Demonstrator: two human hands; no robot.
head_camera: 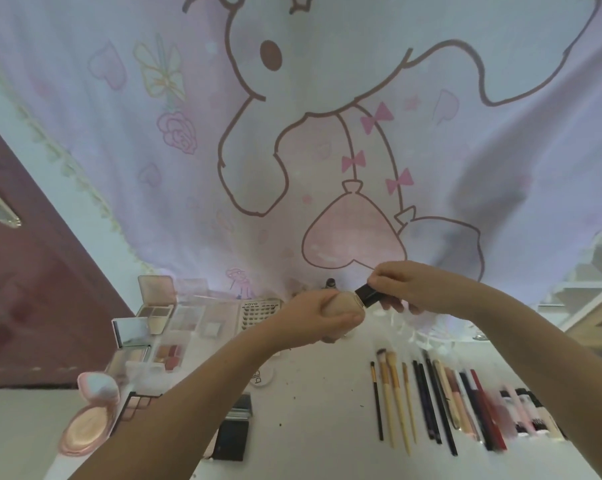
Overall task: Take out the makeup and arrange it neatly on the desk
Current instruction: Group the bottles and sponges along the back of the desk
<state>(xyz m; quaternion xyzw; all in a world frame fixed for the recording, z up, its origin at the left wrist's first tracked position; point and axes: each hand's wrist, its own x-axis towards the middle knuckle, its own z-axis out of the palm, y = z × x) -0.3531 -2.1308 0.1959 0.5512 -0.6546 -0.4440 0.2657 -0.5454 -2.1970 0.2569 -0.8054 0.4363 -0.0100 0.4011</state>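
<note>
I judged the step in hand to be the handling of one item, a beige bottle [341, 304] with a black cap [369, 294], held above the tabletop [313, 393] near its back edge. My left hand [322, 315] gripped the bottle body, its fingers [344, 317] curled fully round it. My right hand [405, 284] pinched the cap, fingers closed on it; whether the cap was being tightened or loosened I could not tell.

Much of the makeup already lay out: palettes [154, 320] and a round pink compact [86, 415] to the left, brushes [395, 396] and pencils [441, 403] in a row to the right, partly blurred at the far end.

In my judgement, the next move called for seating the cap, then setting the bottle upright in a bare spot between the two groups, clear of the brush row.
</note>
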